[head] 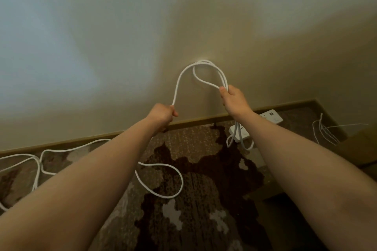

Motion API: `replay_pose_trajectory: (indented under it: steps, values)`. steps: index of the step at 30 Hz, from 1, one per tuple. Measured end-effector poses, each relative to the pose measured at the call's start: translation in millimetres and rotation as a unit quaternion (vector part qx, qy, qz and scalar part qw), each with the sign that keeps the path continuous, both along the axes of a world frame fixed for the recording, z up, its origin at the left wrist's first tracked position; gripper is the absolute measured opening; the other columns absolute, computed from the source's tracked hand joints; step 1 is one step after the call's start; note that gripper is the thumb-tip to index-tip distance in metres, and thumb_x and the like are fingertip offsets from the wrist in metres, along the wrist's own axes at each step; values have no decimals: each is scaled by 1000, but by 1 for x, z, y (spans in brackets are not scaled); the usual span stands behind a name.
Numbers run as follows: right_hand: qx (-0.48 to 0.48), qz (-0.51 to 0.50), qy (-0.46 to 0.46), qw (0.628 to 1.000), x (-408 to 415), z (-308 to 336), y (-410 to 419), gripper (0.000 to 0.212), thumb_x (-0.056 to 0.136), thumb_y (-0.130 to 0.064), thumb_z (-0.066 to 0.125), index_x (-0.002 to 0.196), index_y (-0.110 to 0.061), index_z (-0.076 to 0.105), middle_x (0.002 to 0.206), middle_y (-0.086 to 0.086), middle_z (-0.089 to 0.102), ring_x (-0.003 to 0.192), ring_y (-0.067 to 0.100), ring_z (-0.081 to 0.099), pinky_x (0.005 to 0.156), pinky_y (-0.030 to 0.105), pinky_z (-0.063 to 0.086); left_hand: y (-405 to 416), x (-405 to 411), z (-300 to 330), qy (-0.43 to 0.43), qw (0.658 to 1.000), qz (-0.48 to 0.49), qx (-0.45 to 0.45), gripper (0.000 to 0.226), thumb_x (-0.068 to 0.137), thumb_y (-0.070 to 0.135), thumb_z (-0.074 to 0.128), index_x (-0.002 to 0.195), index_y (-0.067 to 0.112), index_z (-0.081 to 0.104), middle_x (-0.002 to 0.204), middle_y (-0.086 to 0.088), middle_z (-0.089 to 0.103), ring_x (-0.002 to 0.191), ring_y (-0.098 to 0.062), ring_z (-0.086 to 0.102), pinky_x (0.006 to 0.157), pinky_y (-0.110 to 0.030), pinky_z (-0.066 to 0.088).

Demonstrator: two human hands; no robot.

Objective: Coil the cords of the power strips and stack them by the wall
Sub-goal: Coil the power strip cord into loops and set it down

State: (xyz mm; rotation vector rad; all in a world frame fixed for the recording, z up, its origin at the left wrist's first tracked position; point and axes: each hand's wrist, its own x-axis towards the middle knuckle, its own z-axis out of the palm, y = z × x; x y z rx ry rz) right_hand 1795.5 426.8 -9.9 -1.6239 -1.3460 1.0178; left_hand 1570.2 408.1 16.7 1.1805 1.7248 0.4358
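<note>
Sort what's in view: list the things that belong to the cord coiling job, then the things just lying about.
Job:
white cord, looped between both hands
left hand
right hand
slack cord on the carpet
power strips by the wall

Lying about:
thin white wires in the right corner
patterned carpet

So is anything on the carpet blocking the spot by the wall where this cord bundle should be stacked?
Nothing visible blocks it. The right hand holds the coiled cord above two white power strips already lying along the baseboard. Only loose cord trails on the carpet, left of them.

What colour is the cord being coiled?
White, as the head view shows: the cord loops between both hands.
</note>
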Motion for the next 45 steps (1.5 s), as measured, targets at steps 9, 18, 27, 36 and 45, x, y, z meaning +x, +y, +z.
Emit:
replay_pose_trajectory:
  steps: [9,18,27,36,45]
  values:
    - [-65,78,93,990,-17,11,-1,23,103,-24,45,88,-14,58,57,0,38,38,9,30,39,20,24,-5,51,15,47,983,-158,79,33,95,14,42,80,6,70,66,-4,59,74,-27,57,58,-27,38]
    - [-93,165,184,964,-21,15,2,19,97,-24,57,89,-11,68,54,-4,36,39,8,25,38,21,19,-4,56,16,-12,986,-138,92,38,95,16,45,61,13,63,46,4,50,47,-12,44,48,-25,34]
    - [-49,13,112,992,-17,22,7,29,103,-30,44,78,-18,53,60,0,36,48,13,31,45,27,27,-10,47,-5,-18,973,-212,89,33,101,21,34,101,11,65,61,0,57,54,-11,49,58,-26,40]
    - [-18,-82,118,989,-2,21,15,31,104,-36,39,82,-20,52,60,-3,57,52,13,45,50,29,36,-21,-36,-33,91,959,-266,30,28,100,23,41,88,16,66,56,1,48,52,-14,44,53,-24,35]
    - [-29,-48,181,982,-6,31,9,26,104,-37,39,89,-18,49,57,-6,42,42,10,33,39,23,30,-36,48,-25,163,869,-452,119,24,97,32,43,99,25,67,96,2,64,90,-19,58,81,-35,47]
